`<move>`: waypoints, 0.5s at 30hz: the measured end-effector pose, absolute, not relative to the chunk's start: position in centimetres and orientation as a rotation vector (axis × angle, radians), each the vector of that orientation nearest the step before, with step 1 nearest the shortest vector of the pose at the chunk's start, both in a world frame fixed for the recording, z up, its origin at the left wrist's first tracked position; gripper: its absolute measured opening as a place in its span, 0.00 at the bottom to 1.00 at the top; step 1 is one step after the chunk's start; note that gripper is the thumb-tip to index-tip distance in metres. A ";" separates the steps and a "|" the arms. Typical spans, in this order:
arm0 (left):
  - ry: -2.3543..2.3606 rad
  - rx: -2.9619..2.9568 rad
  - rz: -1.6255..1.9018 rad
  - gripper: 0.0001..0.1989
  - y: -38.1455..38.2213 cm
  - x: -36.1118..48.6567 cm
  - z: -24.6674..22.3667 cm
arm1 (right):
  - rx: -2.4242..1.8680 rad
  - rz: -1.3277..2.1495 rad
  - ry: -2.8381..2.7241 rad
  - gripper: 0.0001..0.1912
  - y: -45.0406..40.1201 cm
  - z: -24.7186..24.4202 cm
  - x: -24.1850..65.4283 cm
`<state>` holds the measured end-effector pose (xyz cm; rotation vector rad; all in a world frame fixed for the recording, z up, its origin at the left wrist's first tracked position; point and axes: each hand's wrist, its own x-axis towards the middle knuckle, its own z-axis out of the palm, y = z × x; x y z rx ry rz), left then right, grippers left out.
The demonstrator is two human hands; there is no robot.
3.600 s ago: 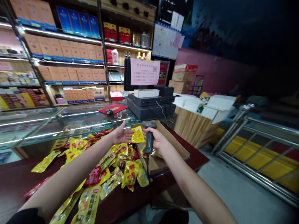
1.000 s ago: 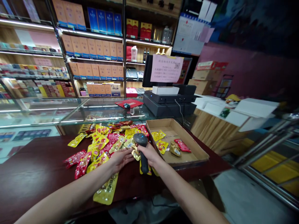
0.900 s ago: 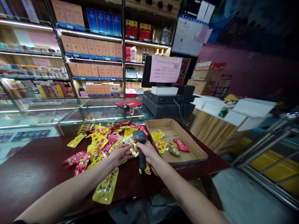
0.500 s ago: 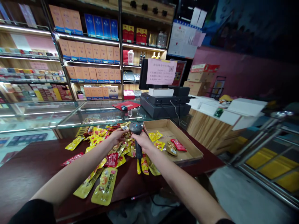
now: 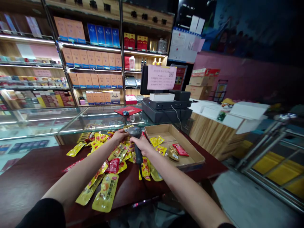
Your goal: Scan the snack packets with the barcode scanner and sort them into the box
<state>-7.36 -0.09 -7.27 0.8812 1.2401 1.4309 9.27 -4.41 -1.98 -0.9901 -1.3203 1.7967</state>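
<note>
My right hand [image 5: 143, 145] is wrapped round the handle of a dark grey barcode scanner [image 5: 137, 152]. The scanner's head is uppermost and its cable hangs down toward the table. Close to that head, my left hand [image 5: 119, 136] pinches a small shiny snack packet [image 5: 128, 127], mostly hidden behind the fingers and the scanner. Under and around both hands lies a loose heap of yellow, gold and red snack packets [image 5: 120, 152]. A long yellow packet [image 5: 106, 193] lies at the near edge of the heap.
An open cardboard box [image 5: 198, 155] with several packets in it stands right of the heap on the dark red table [image 5: 35, 177]. Behind are a glass counter [image 5: 99, 111], a mouse [image 5: 125, 113] and a register [image 5: 163, 110] with a monitor. Stocked shelves line the back wall.
The scanner and my right hand have shifted slightly left, nearer my left hand, and the scanner's head now overlaps the packet more. The whole view has tilted up a little.
</note>
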 end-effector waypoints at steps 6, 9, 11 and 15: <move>1.257 0.893 1.443 0.21 0.1 -7.1 -6.5 | -1.030 1.738 -1.330 0.03 -4.4 -2.3 9.5; 1.271 0.893 1.448 0.19 -0.1 -7.1 -6.1 | -1.027 1.724 -1.340 0.04 -4.4 -2.3 9.5; 1.277 0.898 1.442 0.18 -0.3 -7.0 -5.9 | -1.030 1.719 -1.348 0.04 -4.4 -2.3 9.5; 1.277 0.918 1.429 0.16 -0.9 -6.8 -5.4 | -1.033 1.712 -1.364 0.05 -4.4 -2.4 9.4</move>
